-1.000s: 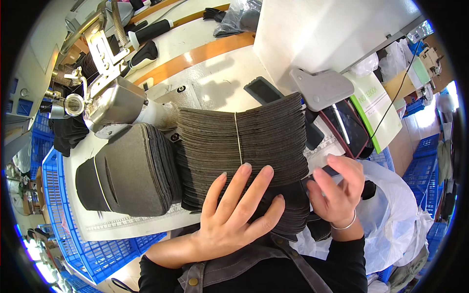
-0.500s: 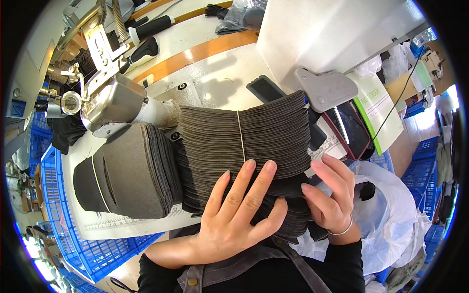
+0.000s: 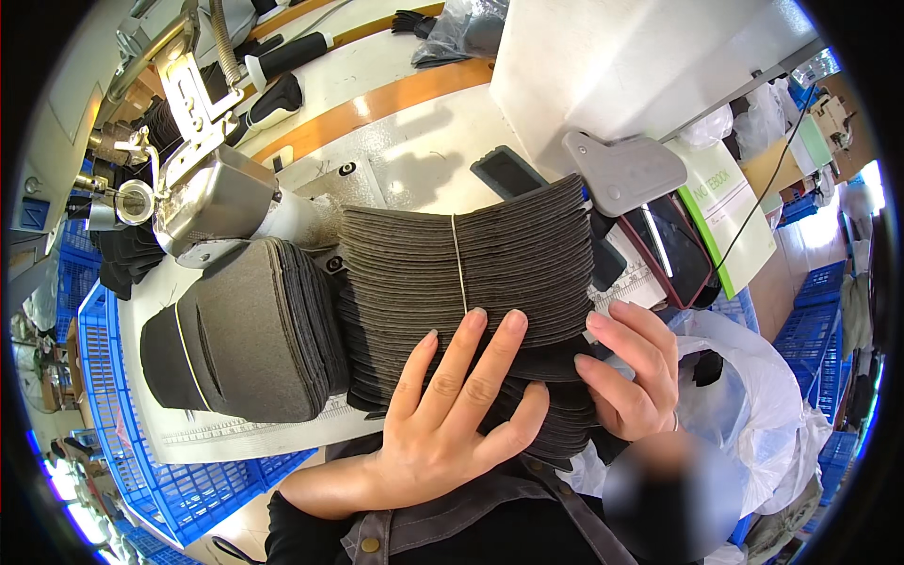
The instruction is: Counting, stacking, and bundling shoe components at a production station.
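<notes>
A thick stack of dark grey, curved felt-like pieces (image 3: 471, 268) lies fanned toward me, with a thin pale band across its upper part. My left hand (image 3: 457, 424) rests on the stack with its fingers spread and fingertips beside the band. At the stack's right edge, my right hand (image 3: 636, 372) has bent fingers, the thumb and forefinger touching the edges of the pieces. A gap shows between the upper layers and the lower ones there. Left of it lies a second banded bundle of similar pieces (image 3: 254, 339) with a slit in its top piece.
A sewing machine's metal head (image 3: 212, 202) stands at the back left. Blue baskets (image 3: 113, 414) hang below the table's left edge. Right of the stack lie a grey plate (image 3: 626, 174), a phone (image 3: 669, 250) and a green-edged notebook (image 3: 725, 202). A white plastic bag (image 3: 744, 414) bulges at the right.
Both hands and the stacks stay nearly in place. The whole view shifts slightly left, and my right fingertips move a little along the stack's edge.
</notes>
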Demonstrator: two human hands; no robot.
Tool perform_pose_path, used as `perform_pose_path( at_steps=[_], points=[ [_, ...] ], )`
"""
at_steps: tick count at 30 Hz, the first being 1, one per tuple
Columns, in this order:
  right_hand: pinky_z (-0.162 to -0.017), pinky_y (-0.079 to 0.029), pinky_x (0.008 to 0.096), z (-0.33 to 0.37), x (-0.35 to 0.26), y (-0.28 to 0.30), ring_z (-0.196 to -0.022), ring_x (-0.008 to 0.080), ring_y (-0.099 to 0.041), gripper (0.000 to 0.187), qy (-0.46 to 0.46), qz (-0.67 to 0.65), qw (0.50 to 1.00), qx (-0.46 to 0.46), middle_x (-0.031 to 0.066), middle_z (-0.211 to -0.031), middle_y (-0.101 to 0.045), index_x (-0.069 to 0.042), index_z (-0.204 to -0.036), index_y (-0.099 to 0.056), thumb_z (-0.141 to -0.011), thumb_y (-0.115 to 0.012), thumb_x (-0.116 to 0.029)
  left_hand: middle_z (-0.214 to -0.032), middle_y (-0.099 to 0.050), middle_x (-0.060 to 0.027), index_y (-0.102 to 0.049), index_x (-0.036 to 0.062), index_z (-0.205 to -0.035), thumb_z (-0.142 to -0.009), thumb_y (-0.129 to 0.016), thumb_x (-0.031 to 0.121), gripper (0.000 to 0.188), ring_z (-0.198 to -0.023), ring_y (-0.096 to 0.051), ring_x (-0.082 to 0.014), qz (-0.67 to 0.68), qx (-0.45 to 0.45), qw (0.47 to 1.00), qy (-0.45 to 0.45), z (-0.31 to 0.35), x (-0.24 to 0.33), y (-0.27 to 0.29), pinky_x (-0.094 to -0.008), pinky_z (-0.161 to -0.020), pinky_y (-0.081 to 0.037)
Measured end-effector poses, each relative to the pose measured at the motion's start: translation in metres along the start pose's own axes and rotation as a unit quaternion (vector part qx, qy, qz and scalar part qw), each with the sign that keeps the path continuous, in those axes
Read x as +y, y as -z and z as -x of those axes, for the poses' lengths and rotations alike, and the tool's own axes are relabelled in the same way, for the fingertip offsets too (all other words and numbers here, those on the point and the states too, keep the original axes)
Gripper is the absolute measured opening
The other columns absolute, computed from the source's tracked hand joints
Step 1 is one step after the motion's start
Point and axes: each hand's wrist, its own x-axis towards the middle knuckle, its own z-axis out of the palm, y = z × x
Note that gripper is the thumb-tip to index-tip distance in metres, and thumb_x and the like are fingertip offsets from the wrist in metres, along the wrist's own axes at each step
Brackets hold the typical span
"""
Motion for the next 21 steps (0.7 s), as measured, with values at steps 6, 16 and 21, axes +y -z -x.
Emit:
perform_pose_path(
  at_steps=[6,16,21],
  points=[
    [-0.074,-0.056,0.0363,-0.001,0.0,0.001,-0.096,0.031,-0.063,0.03,0.001,-0.04,0.999,0.014,0.012,-0.105,-0.065,-0.006,-0.098,-0.066,-0.069,-0.072,-0.004,-0.125,-0.061,-0.0195,-0.059,0.0212,-0.098,-0.08,-0.065,0.022,0.019,-0.114,-0.06,-0.0358,-0.002,0.0,1.0,-0.003,-0.001,0.001,0.001,-0.0426,-0.094,-0.045],
    [-0.064,-0.052,0.0321,-0.003,0.008,0.01,-0.08,0.0264,-0.065,0.031,-0.159,-0.391,0.905,-0.044,0.012,-0.089,-0.066,-0.001,-0.098,-0.068,-0.069,-0.071,0.008,-0.125,-0.061,-0.0172,-0.063,0.015,-0.102,-0.079,-0.066,0.016,0.023,-0.115,-0.059,-0.0349,0.005,0.003,1.0,-0.014,-0.001,-0.001,0.0,-0.045,-0.096,-0.043],
    [-0.066,-0.053,0.0332,-0.003,0.007,0.01,-0.08,0.0254,-0.064,0.037,-0.182,-0.241,0.953,-0.028,0.011,-0.091,-0.065,-0.005,-0.104,-0.069,-0.069,-0.075,0.004,-0.125,-0.062,-0.0155,-0.067,0.0127,-0.108,-0.078,-0.066,0.012,0.03,-0.116,-0.059,-0.0333,-0.024,-0.021,0.999,0.004,-0.004,0.001,0.005,-0.0459,-0.097,-0.042]
  ],
)
